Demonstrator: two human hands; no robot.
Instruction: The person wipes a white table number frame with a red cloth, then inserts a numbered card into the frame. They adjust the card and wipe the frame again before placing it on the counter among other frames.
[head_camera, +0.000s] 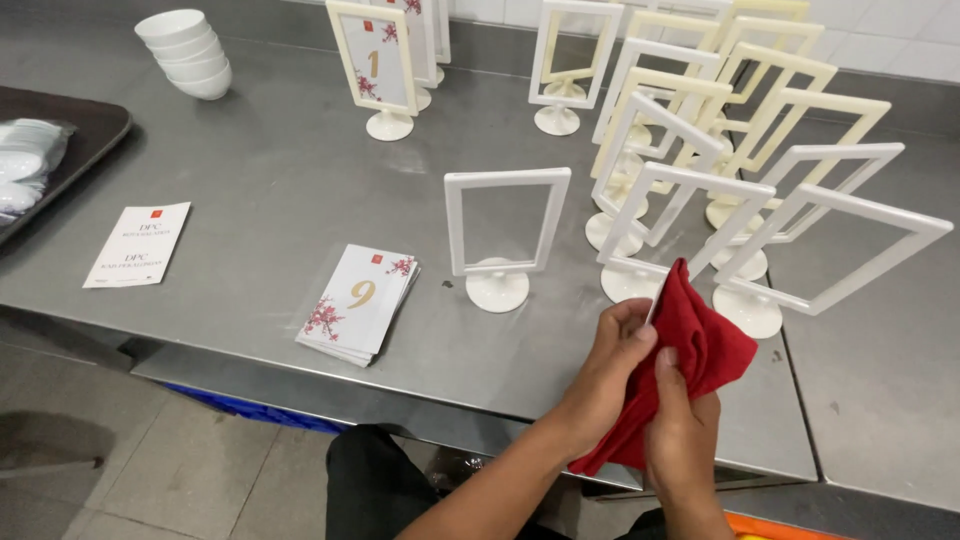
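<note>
Two hands meet low in the view, both closed on one red cloth (700, 350). The left hand (605, 375) has its fingers (625, 330) curled round the cloth's left edge, thumb pressed on top; the right hand (685, 430) pinches the cloth from below, thumb pointing up toward twelve o'clock. The cloth bunches between them, its long axis running from about seven o'clock up to one o'clock, its top corner reaching the base of the nearest leaning frame (680, 220). That white frame stands just beyond the fingers at twelve o'clock and tilts to the right, as do the others crowded behind it. A single upright white frame (505, 225) stands alone at about eleven o'clock, nearer the left hand than the right, its round foot flat on the steel bench (270, 170). Both forearms come in from the lower edge, angled up and slightly right. Farther out at nine o'clock lies a stack of number cards (360, 302), then a folded paper (138, 243); stacked white bowls (187, 52) sit at the far left corner.
</note>
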